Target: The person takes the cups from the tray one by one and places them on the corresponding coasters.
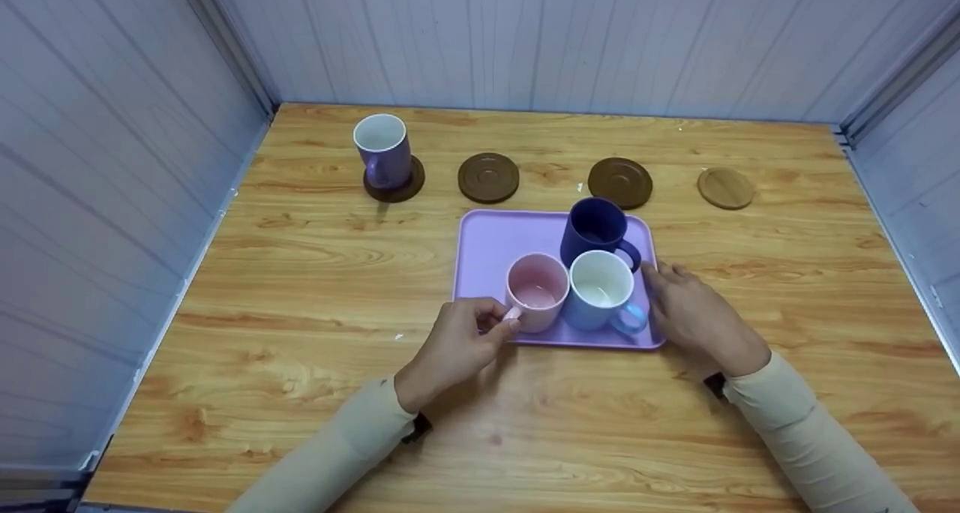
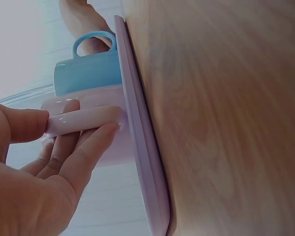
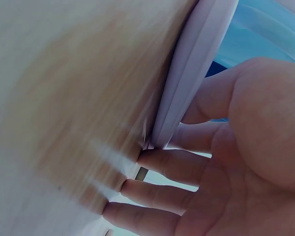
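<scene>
The left hand [image 1: 461, 337] pinches the handle of a pink mug [image 1: 537, 292] between thumb and fingers; the left wrist view shows the handle [image 2: 83, 121] up close. This mug stands upright on a lilac tray [image 1: 491, 239], touching or nearly touching a light blue mug [image 1: 589, 314] with a white inside. Behind them on the tray is a dark blue mug [image 1: 581, 247]. At the tray's right edge rests the right hand [image 1: 697, 314], its fingers extended. In the right wrist view, thumb and forefinger lie along the tray rim [image 3: 187, 73] while other fingertips touch the table.
A purple mug [image 1: 390, 160] stands on a dark brown coaster [image 1: 412, 187] at the back left. Two more brown coasters, one left of centre [image 1: 488, 177] and another right of centre [image 1: 620, 182], lie behind the tray. A light wooden coaster [image 1: 725, 188] is further right. Panels wall the table.
</scene>
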Demonstrator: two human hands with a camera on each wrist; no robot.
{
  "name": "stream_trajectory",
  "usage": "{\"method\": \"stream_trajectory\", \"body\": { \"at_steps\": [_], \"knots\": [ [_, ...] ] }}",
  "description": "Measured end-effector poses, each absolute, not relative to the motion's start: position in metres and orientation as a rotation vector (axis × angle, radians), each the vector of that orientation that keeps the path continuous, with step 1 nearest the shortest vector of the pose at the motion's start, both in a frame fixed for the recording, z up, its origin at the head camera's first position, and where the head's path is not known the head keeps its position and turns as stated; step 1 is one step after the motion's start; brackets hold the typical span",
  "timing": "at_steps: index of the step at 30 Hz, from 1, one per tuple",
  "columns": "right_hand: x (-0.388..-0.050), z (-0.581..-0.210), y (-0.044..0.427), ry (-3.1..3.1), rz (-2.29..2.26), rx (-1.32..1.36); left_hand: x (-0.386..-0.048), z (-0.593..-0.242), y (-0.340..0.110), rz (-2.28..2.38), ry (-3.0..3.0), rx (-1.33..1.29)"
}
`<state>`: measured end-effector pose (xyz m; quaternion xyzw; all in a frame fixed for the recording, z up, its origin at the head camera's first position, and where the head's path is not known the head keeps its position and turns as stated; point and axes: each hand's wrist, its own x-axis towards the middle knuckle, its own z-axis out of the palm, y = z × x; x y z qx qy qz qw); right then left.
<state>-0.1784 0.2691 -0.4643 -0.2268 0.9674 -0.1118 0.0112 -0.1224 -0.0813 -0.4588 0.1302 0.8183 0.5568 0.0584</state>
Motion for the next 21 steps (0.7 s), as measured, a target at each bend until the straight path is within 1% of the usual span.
{"method": "stream_trajectory", "body": {
  "at_steps": [14,21],
  "knots": [
    [-0.18,-0.465,0.268,3.009,-0.349,-0.7,-0.119,-0.454,-0.08,1.617,2.589,0.384],
    [-0.18,-0.464,0.268,2.998,-0.34,-0.694,-0.126,-0.443,-0.082,1.653,2.64,0.282]
  ]
}}
